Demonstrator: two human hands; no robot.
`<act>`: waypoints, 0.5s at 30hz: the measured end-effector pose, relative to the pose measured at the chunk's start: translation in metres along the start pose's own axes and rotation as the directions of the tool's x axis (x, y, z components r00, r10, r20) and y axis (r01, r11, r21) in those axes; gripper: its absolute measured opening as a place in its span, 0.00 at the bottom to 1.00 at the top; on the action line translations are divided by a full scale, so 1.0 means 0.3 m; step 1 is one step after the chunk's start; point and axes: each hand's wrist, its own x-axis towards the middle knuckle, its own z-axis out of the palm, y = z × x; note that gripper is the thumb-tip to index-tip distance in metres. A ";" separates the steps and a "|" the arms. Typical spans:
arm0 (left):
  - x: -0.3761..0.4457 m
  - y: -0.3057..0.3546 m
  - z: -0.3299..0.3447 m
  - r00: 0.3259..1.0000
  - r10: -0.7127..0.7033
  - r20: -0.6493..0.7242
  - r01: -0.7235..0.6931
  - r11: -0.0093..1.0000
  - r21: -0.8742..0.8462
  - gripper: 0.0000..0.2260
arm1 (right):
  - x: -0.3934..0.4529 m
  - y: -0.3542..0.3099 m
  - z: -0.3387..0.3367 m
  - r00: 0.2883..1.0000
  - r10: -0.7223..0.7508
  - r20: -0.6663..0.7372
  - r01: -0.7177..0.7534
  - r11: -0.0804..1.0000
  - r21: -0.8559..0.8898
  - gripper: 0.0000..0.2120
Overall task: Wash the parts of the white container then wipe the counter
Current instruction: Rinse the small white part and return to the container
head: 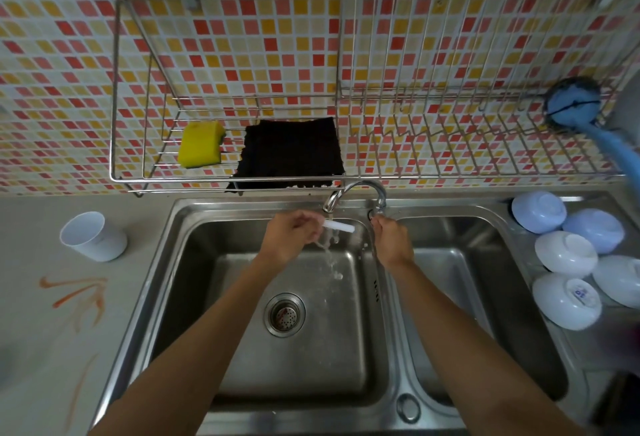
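**Sink station: white container part under running water**

- Left hand (291,236): we hold a short white tube (341,226), fingers curled round one end, under the faucet (353,193), over the left basin (207,262). A thin stream of water falls past it.
- Right hand (391,243): we grip the faucet's base with curled fingers, at the divider between the two basins.
- White cup (95,236): upright on the counter (34,331), left of the sink, well apart from our hands. Its markings are too faint to read.
- Orange streaks (78,297): smeared on the counter in front of the cup.
- Wall rack (415,89): holds a yellow sponge (201,144) and a black cloth (291,155), side by side.
- Upturned bowls (571,255): grouped right of the sink; one label shows blue figures, perhaps "30".
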 end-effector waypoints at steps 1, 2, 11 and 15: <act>-0.001 -0.005 -0.019 1.000 -0.004 -0.020 0.005 1.000 0.016 0.04 | 0.001 0.000 0.002 1.000 -0.001 -0.012 0.001 1.000 0.011 0.11; -0.002 -0.009 -0.037 0.999 -0.006 -0.040 0.007 1.000 0.020 0.04 | 0.000 0.001 0.004 1.000 0.000 -0.021 0.000 1.000 0.017 0.12; -0.013 0.009 -0.043 0.998 0.005 -0.056 -0.006 1.000 -0.003 0.03 | -0.019 0.004 -0.017 0.991 0.075 -0.113 -0.069 0.996 0.061 0.14; -0.014 0.001 -0.055 0.999 0.035 -0.037 -0.032 0.996 0.079 0.03 | -0.021 -0.005 -0.019 0.984 0.106 -0.141 -0.092 0.990 0.103 0.13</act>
